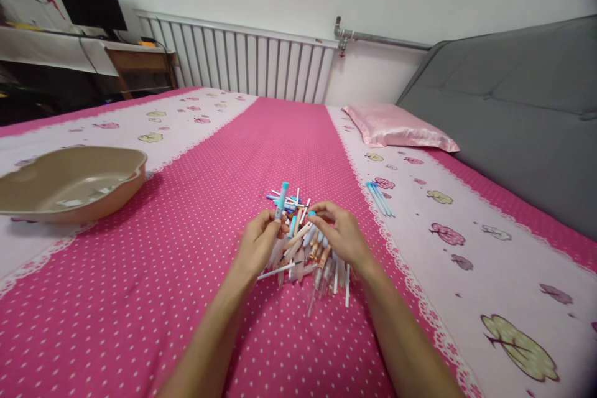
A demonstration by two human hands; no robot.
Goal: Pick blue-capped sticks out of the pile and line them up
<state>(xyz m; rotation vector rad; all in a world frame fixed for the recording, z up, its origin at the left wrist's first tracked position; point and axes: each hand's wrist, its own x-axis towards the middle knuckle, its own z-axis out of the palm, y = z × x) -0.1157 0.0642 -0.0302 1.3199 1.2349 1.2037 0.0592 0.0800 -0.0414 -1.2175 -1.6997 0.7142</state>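
My left hand [262, 237] pinches a light-blue pen part [282, 199], which stands nearly upright with its bright blue end on top. To its right, my right hand [339, 230] has thumb and fingers closed at the blue end of another pen part [311, 216]; how far this piece extends below is hard to make out. Beneath both hands lies a loose pile of pen parts [298, 255], with white sticks, clear tubes and orange, pink and blue pieces crossing one another.
Several blue pens [380, 199] lie side by side at the right on the bedspread [196, 298]. A beige basin [135, 180] with small pale pieces inside stands at the left. Farther back are a pink pillow [398, 125], a grey headboard [508, 99] and a white radiator [237, 56].
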